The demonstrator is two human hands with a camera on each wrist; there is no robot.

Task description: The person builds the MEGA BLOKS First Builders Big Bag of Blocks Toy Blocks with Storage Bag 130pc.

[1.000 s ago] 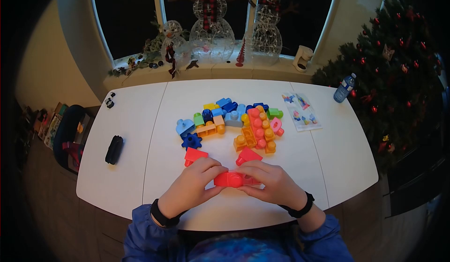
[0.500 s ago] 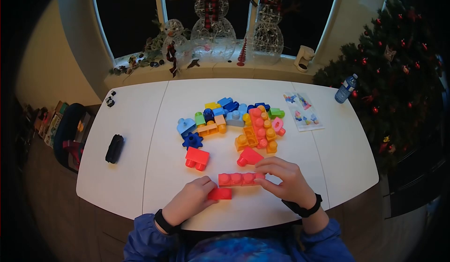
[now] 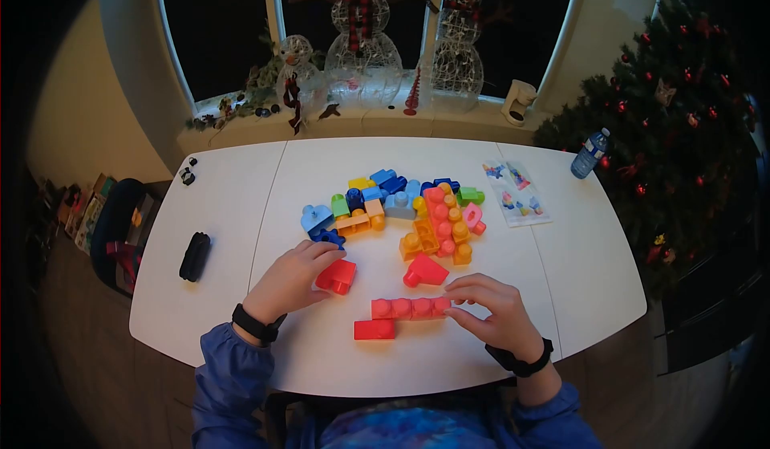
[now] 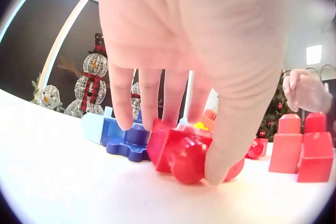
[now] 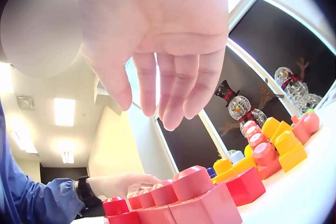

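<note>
My left hand [image 3: 287, 279] has its thumb and fingers around a red two-stud block [image 3: 340, 276], left of centre; the left wrist view shows the thumb against that block [image 4: 189, 158]. A row of pink blocks with several studs [image 3: 411, 308] lies nearer me, its lower left side beside a plain red block [image 3: 374, 330]. My right hand [image 3: 499, 316] is at the row's right end, thumb and fingers apart, holding nothing; in the right wrist view they hang above the pink row [image 5: 205, 208]. Another red block with a slanted side [image 3: 427, 270] lies above the row.
Colourful blocks [image 3: 399, 203] form a cluster farther back, with a dark blue gear-shaped piece [image 3: 329, 239] by my left fingers. A black case [image 3: 195, 257] lies at left. A picture sheet [image 3: 518, 194] and a bottle [image 3: 589, 154] are at the back right.
The hands separated; the pink row and plain red block were left on the table. My left hand let go of the plain red block and moved up and left to the two-stud block.
</note>
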